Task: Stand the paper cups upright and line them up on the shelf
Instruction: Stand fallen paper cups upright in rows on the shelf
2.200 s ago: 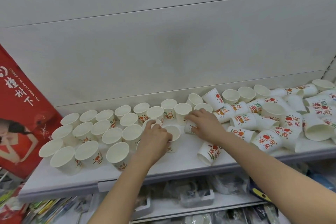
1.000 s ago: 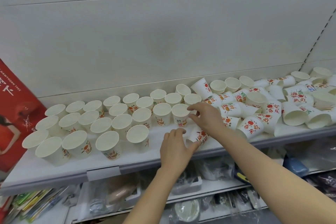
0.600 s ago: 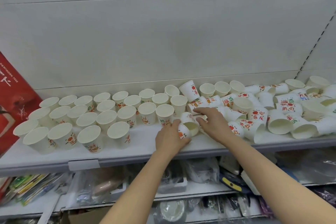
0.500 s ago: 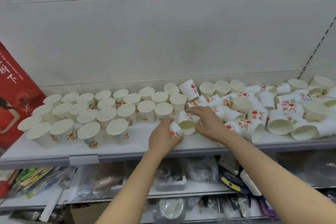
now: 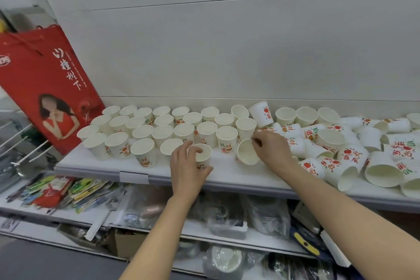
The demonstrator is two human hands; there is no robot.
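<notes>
Several white paper cups with red and orange print stand upright in rows [image 5: 163, 132] on the left half of the white shelf [image 5: 227, 179]. My left hand [image 5: 186, 166] grips one upright cup [image 5: 203, 154] at the right end of the front row. My right hand [image 5: 271, 149] holds the rim of a tilted cup [image 5: 247, 154] whose mouth faces me. To the right lies a heap of toppled cups [image 5: 354, 154], several on their sides.
A red gift bag [image 5: 45, 88] leans against the wall at the shelf's left end. Metal hooks [image 5: 20, 150] stick out at far left. The lower shelf [image 5: 227, 234] holds plastic-wrapped goods and packets. A blank price tag [image 5: 134, 177] sits on the shelf's front edge.
My left hand carried a cup leftward and set it upright at the end of the front row. My right hand took a cup from the heap and is tilting it. The view shifted left.
</notes>
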